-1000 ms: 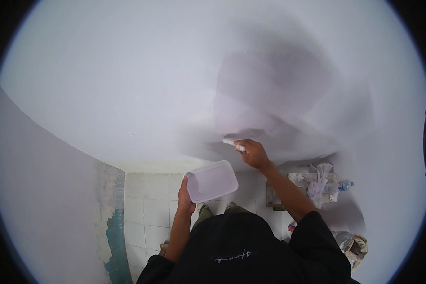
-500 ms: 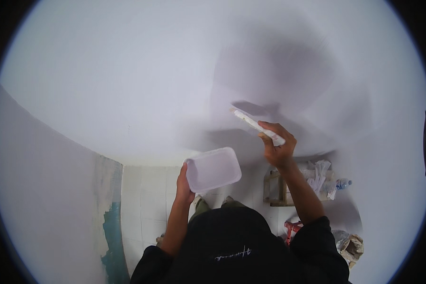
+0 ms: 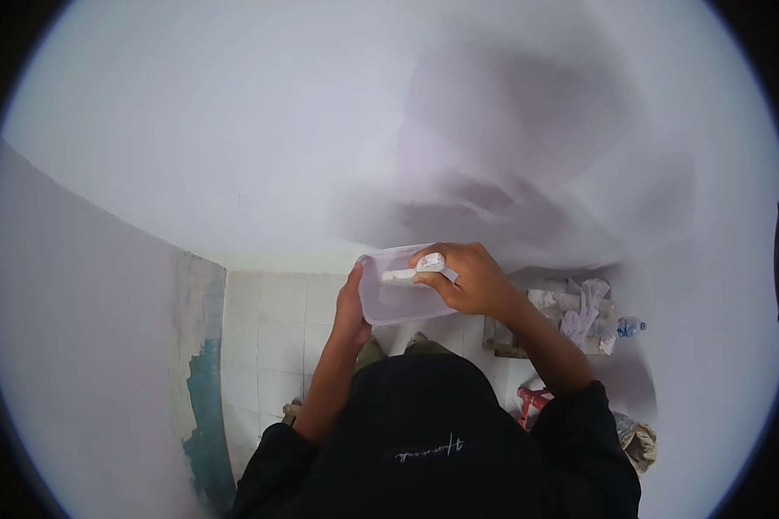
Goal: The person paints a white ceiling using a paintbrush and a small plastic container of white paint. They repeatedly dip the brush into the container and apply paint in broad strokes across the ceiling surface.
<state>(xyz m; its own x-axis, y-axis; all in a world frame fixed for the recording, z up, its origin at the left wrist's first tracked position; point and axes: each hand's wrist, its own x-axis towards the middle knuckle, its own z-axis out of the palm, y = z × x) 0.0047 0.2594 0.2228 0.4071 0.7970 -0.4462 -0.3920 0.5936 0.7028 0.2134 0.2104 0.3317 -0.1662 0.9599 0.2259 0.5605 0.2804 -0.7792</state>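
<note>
My left hand [image 3: 350, 307] grips the left side of a shallow white tub [image 3: 411, 317], thumb along its rim, and holds it out above the floor. The inside of the tub looks pale lilac. In my right hand [image 3: 476, 281] is what looks like a paintbrush [image 3: 398, 277], its short handle coated in white. Its working end is down inside the tub, and my fingers partly hide it. Just beyond both hands rises a pale wall [image 3: 260, 173], with shadows of my arms and head across it.
On the left wall, a teal patch [image 3: 206, 398] shows near the floor. A wooden crate-like thing [image 3: 509, 350] with plastic bags [image 3: 585, 313] stands right, beside a clear bottle [image 3: 630, 327]. Nearer are a red object [image 3: 532, 400] and a crumpled sack [image 3: 639, 445]. White tiles [image 3: 273, 320] cover the floor.
My right hand has come down and left, away from the wall, bringing the paintbrush into the tub. The tub has shifted slightly up and right.
</note>
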